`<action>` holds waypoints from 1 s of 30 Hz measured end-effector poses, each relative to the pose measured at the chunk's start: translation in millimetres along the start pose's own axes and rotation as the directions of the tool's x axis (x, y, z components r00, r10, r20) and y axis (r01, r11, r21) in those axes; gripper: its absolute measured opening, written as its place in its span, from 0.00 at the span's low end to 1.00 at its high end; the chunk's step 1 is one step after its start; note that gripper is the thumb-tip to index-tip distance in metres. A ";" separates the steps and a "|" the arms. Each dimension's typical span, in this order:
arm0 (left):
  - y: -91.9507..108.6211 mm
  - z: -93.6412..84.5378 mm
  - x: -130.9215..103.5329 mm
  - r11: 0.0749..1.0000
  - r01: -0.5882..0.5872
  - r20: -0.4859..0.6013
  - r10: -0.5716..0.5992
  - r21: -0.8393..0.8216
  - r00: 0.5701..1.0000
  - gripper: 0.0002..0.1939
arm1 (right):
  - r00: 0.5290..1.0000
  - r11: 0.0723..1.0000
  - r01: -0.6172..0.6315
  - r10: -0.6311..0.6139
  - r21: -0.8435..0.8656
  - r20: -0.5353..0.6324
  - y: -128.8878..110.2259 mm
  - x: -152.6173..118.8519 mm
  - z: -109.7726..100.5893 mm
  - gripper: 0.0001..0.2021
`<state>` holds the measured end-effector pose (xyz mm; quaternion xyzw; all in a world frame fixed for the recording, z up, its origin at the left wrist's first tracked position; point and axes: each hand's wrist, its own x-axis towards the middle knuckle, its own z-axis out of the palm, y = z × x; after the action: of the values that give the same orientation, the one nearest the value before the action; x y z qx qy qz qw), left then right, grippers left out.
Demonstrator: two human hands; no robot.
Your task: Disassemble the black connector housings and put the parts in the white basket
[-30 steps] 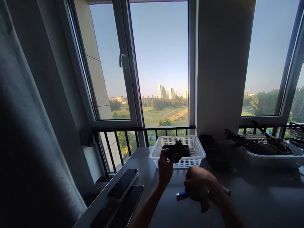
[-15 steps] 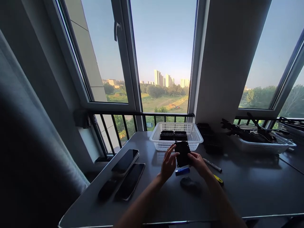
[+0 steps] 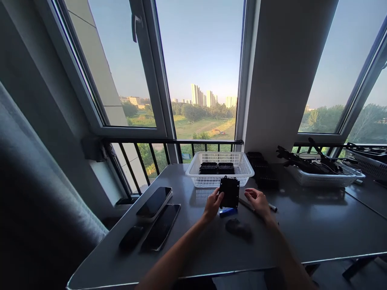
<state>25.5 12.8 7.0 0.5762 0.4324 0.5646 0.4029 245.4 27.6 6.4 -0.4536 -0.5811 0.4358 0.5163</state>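
Note:
A flat black plastic piece point(image 3: 229, 192) with small tabs on its edges is held upright over the table by my left hand point(image 3: 213, 204), thumb on its near face. To its right, apart from it, is my right hand point(image 3: 257, 201), fingers curled together; whether anything small is between them is hidden. Just below the piece a blue object point(image 3: 228, 212) lies on the table. Nearer to me is a dark lump-shaped item point(image 3: 238, 229). Behind the piece stands a white basket point(image 3: 220, 181) holding more black parts point(image 3: 217, 168).
Two phones point(image 3: 155, 202) point(image 3: 161, 227) and a black mouse point(image 3: 131, 238) lie at the left. A marker point(image 3: 272, 207) is by my right hand. Stacked black parts point(image 3: 262, 171) and a tray of cables point(image 3: 326, 177) stand at the back right of the table point(image 3: 317, 229).
My right hand has let go of the black piece and moved right, its fingers curled. My left hand still holds the piece. The view has shifted slightly.

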 end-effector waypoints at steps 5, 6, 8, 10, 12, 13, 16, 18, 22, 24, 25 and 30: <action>4.6 -1.6 1.7 0.999 -0.020 0.005 0.020 0.027 1.000 0.17 | 0.998 0.999 -0.043 0.041 0.023 0.056 -0.6 8.8 -6.5 0.35; 5.7 -1.8 1.6 0.999 -0.022 0.003 0.022 0.033 1.000 0.15 | 0.994 0.998 -0.056 0.053 0.033 0.091 -0.9 9.3 -2.8 0.33; 7.7 -2.7 1.2 0.999 -0.020 -0.012 0.020 0.041 1.000 0.14 | 0.983 0.995 -0.085 0.075 0.052 0.167 -1.5 8.3 5.1 0.30; 8.7 -4.6 1.3 0.999 -0.012 -0.038 0.013 0.036 0.999 0.14 | 0.970 0.991 -0.109 0.089 0.076 0.228 -1.5 5.7 11.2 0.27; 8.6 -6.9 2.1 1.000 0.001 -0.060 0.000 0.014 0.998 0.16 | 0.959 0.986 -0.127 0.094 0.108 0.268 -0.3 3.0 14.7 0.26; 8.3 -8.0 2.8 1.000 0.008 -0.065 -0.009 -0.005 0.998 0.17 | 0.955 0.983 -0.134 0.094 0.125 0.282 0.9 2.0 15.6 0.25; 8.1 -10.8 5.4 0.996 0.030 -0.067 -0.036 -0.087 0.997 0.27 | 0.950 0.972 -0.154 0.097 0.177 0.296 5.3 0.3 17.1 0.24; 8.5 -12.0 6.9 0.965 0.080 -0.031 -0.091 -0.248 0.995 0.34 | 0.957 0.964 -0.156 0.094 0.216 0.273 7.5 -0.2 18.0 0.24; 7.9 -9.4 5.1 0.783 0.224 0.148 -0.169 -0.581 0.974 0.37 | 0.977 0.952 -0.128 0.073 0.278 0.199 6.3 -3.7 22.2 0.26; 5.9 -3.6 1.3 0.784 0.241 0.230 -0.128 -0.573 0.965 0.36 | 0.980 0.955 -0.117 0.066 0.274 0.190 3.9 -7.4 26.2 0.28; 4.8 0.0 -0.7 0.812 0.233 0.259 -0.105 -0.536 0.960 0.34 | 0.979 0.958 -0.116 0.066 0.261 0.193 2.8 -9.5 28.6 0.29; 1.3 11.9 -5.0 0.954 0.129 0.184 -0.080 -0.272 0.980 0.25 | 0.976 0.991 -0.103 0.084 0.086 0.201 0.0 -15.8 33.9 0.27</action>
<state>37.5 7.9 6.3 0.5353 0.3412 0.5469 0.5459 212.5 10.9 0.3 -0.4100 -0.5857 0.5296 0.4565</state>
